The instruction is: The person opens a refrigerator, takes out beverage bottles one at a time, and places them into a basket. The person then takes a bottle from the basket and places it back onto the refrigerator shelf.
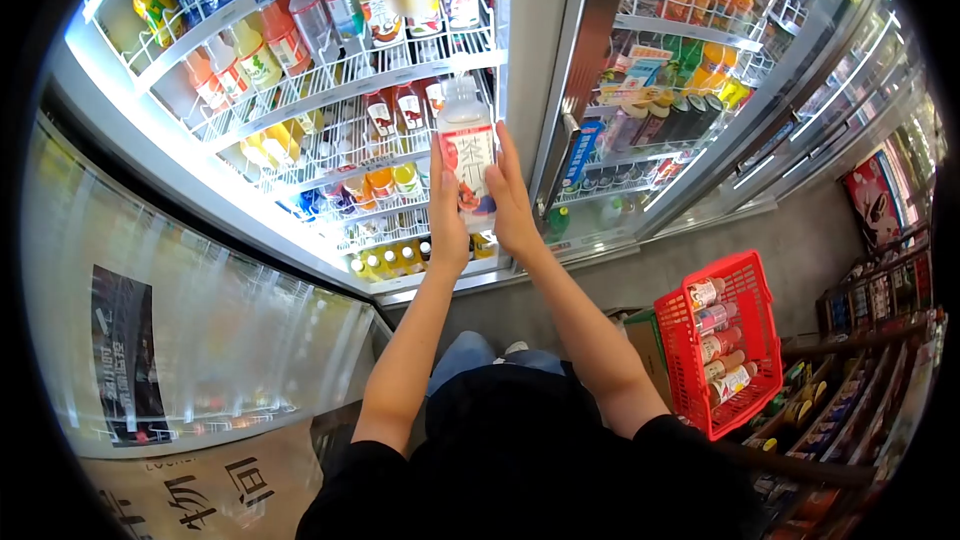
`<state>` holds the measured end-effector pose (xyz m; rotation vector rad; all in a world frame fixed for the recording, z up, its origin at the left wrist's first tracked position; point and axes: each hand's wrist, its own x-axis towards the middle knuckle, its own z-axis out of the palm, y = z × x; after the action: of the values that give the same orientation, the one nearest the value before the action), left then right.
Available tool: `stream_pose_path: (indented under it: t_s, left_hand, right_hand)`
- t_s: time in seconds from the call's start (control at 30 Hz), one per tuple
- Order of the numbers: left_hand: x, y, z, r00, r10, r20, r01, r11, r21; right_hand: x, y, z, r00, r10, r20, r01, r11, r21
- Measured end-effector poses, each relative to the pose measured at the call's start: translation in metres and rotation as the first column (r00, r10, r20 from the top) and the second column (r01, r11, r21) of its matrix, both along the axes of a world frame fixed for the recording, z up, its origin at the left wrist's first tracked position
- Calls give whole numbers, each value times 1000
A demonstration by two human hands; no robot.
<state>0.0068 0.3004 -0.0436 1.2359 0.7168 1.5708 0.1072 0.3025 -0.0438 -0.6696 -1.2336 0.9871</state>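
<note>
Between my two hands is a drink bottle (467,155) with a white cap, its pale label printed with red fruit and large characters facing me. My left hand (447,205) grips its left side, and my right hand (512,202) presses on its right side. Fingers of both hands are wrapped along the bottle, which is upright and slightly tilted. Behind it stands the lit drinks fridge (310,105), with bottles in rows on white wire shelves. Some of the shelf behind the bottle and my hands is hidden.
At the left, the fridge's glass door (200,310) stands open. A red shopping basket (708,350) holding several bottles sits to my right, by a cardboard box (648,345). Beyond are a closed fridge door (680,70) and a snack rack (850,390).
</note>
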Motion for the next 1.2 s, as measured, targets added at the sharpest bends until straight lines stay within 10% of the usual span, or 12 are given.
stream_pose_path:
  t_s: [0.73, 1.2]
  left_hand:
    - [26, -148, -68, 944, -330, 23, 325, 909, -260]
    - [137, -237, -84, 851, -519, -77, 475, 824, -308]
  right_hand:
    - [8, -189, -74, 861, -499, 95, 505, 823, -260]
    - [109, -294, -83, 765, -628, -143, 529, 740, -416]
